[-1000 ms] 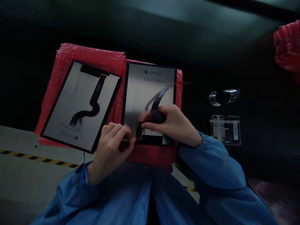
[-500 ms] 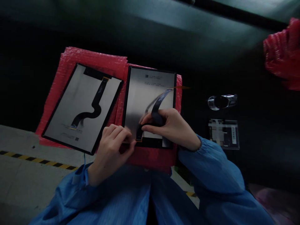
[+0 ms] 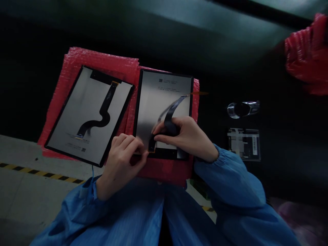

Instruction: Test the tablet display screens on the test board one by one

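Note:
A display panel [image 3: 147,102] lies silver back up on red bubble wrap in front of me. My right hand [image 3: 191,136] pinches a black flat flex cable [image 3: 170,116] between thumb and fingers above the panel's lower half. One end of that cable rises free toward the panel's right edge, near a thin orange strip [image 3: 200,93]. Its other end meets the panel's lower left part. There my left hand [image 3: 125,157] is closed, thumb and forefinger pressed together beside the orange connector edge [image 3: 151,151]; what they grip is hidden.
A second display panel [image 3: 69,116] with its own curved flex cable [image 3: 104,118] lies tilted on red bubble wrap [image 3: 58,85] at left. To the right are a shiny tape-like ring [image 3: 242,109] and a circuit board in a clear case [image 3: 244,145]. More red wrap [image 3: 304,54] is at far right.
The view has shifted slightly, so everything sits a little higher. Both hands keep nearly the same places on the cable and the panel corner.

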`<control>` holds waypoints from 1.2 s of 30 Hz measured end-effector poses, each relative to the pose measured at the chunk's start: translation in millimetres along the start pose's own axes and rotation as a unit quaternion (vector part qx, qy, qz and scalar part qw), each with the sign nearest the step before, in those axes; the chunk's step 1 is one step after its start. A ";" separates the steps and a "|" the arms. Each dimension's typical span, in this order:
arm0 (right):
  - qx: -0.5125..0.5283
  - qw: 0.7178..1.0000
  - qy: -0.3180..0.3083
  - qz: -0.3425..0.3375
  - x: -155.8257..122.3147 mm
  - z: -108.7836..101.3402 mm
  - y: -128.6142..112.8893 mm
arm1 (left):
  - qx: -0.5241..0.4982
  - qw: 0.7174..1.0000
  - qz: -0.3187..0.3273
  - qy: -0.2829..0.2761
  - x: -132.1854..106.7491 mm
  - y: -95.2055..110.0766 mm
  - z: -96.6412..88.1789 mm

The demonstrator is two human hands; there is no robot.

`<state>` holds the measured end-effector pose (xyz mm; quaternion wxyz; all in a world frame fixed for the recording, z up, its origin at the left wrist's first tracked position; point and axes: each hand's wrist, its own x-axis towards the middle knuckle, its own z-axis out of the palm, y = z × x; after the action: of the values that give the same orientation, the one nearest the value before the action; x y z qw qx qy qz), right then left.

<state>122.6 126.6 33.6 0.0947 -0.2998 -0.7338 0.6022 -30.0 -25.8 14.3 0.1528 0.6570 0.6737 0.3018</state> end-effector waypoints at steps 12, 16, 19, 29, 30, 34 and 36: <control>-0.016 1.000 0.005 0.003 1.0 -0.3 -2.1 | 0.008 1.000 0.001 -0.001 -0.5 -1.0 -0.2; -0.014 1.000 0.010 0.003 1.3 0.0 -2.0 | 0.007 1.000 0.002 -0.001 -0.6 -1.0 0.1; -0.022 1.000 0.010 0.003 1.3 0.3 -1.7 | 0.006 1.000 0.002 0.000 -0.3 -0.5 0.0; -0.040 0.999 -0.005 0.011 0.6 0.6 -3.3 | 0.007 1.000 -0.001 -0.004 -0.3 -0.3 -0.9; -0.043 0.999 -0.005 0.008 0.5 1.0 -2.9 | 0.007 1.000 -0.002 -0.007 -0.2 -0.1 -1.1; -0.047 0.999 0.016 -0.015 0.4 2.8 -0.1 | 0.016 1.000 0.013 0.004 0.0 0.1 -1.1; -0.048 0.998 0.023 -0.026 0.4 3.4 1.3 | 0.037 0.998 0.052 0.029 -0.3 -0.5 -0.5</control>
<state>121.0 124.1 31.4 0.1125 -0.2984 -0.7672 0.5565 -30.7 -26.2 14.3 0.0928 0.6877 0.6532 0.3031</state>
